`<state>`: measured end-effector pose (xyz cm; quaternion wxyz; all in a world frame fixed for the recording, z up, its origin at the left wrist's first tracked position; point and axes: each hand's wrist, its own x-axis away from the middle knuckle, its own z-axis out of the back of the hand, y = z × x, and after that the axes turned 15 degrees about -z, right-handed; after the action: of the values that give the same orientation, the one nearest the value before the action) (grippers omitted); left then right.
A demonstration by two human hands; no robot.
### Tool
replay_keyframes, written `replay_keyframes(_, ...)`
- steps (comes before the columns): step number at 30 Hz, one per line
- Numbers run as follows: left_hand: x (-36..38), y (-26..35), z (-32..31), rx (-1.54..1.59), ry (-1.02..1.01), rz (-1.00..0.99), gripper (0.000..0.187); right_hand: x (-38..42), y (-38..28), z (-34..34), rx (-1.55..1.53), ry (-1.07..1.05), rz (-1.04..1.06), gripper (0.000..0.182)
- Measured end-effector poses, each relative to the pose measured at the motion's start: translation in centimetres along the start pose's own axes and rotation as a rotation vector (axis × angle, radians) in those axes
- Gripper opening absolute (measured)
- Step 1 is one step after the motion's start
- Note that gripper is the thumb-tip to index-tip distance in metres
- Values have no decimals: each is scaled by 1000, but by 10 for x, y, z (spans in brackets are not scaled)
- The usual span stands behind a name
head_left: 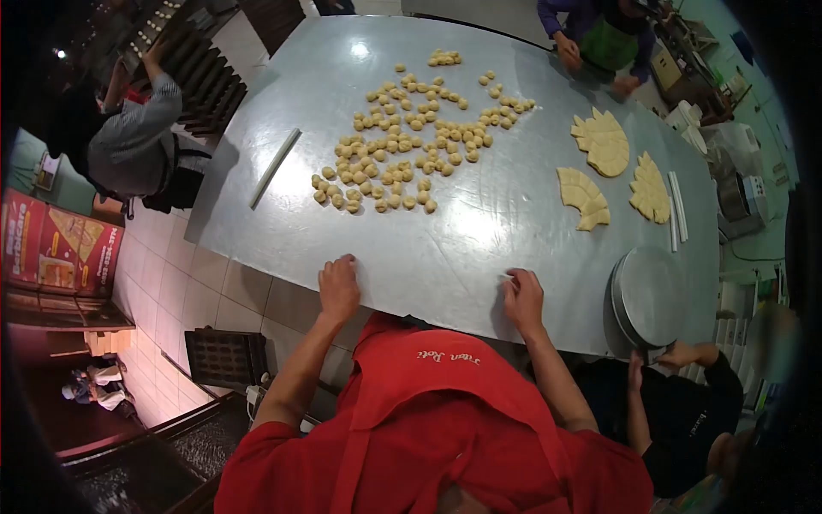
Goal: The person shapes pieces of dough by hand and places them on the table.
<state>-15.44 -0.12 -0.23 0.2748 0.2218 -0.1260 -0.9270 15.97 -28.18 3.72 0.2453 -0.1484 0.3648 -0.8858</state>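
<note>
My left hand point(340, 289) rests at the near edge of the metal table point(411, 265), its fingers curled in with nothing visible in them. Further right along the same edge, my right hand point(522, 301) is also loosely closed, with no object showing in it. Beyond both hands, many small dough balls point(394, 146) lie spread over the middle of the table. A pale rod point(275, 168) lies to their left. On the right are flat pieces of dough with cut edges: a large one point(601, 143), a curved one point(584, 199) and a narrow one point(649, 188).
Two white rods point(677, 212) lie by the right edge. A co-worker's hands touch round metal pans point(652, 295) at the near right corner. Another person point(599, 43) stands at the far right. At left, a person point(128, 137) reaches toward stacked dark trays point(201, 77).
</note>
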Motion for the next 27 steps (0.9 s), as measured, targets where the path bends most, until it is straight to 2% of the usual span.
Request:
replay_keyframes(1,5,11,3,-14,-48,-27,27,11,6,-11,-2,-9,8,18)
replay_keyframes(3,0,32,-13,81,-194,-135,39,22,12,-33,272,115,389,20)
replay_keyframes(4,-15,53,-15,201,-137,-212,40,18,3,-47,270,110,398,20)
replay_keyframes(6,-53,69,-33,319,-120,-390,36,8,-27,-80,108,-114,575,21)
replay_keyframes(9,-100,43,-60,261,-34,-358,32,-48,-51,-99,168,-118,648,21)
replay_keyframes(11,-113,14,-39,214,-42,-373,27,-74,-52,-84,214,2,574,18)
replay_keyframes(14,-88,-31,-14,148,-14,-328,17,-74,-21,-66,305,103,510,17)
replay_keyframes(17,-39,-18,4,156,123,-211,15,-24,-13,-59,230,158,398,16)
replay_keyframes(19,-7,5,0,178,75,-172,18,12,-37,-59,170,282,251,11)
replay_keyframes(20,-2,10,-1,195,36,-138,21,13,-33,-63,172,281,244,11)
replay_keyframes(21,-8,8,2,196,35,-143,21,8,-29,-68,190,47,141,16)
replay_keyframes(22,-17,7,10,354,-86,-142,25,5,-37,-68,205,-185,35,21)
replay_keyframes(23,-26,5,18,512,-212,-140,29,-3,-45,-69,203,-181,28,21)
replay_keyframes(24,-49,-1,31,634,-336,21,30,-23,-87,-60,39,-398,-274,26)
replay_keyframes(25,-71,-13,40,630,-361,124,28,-45,-120,-56,-134,-609,-573,30)
replay_keyframes(26,-93,-29,45,625,-385,226,27,-67,-136,-58,-54,-537,-445,36)
replay_keyframes(27,-111,-49,42,556,-260,165,27,-84,-149,-59,26,-465,-319,43)
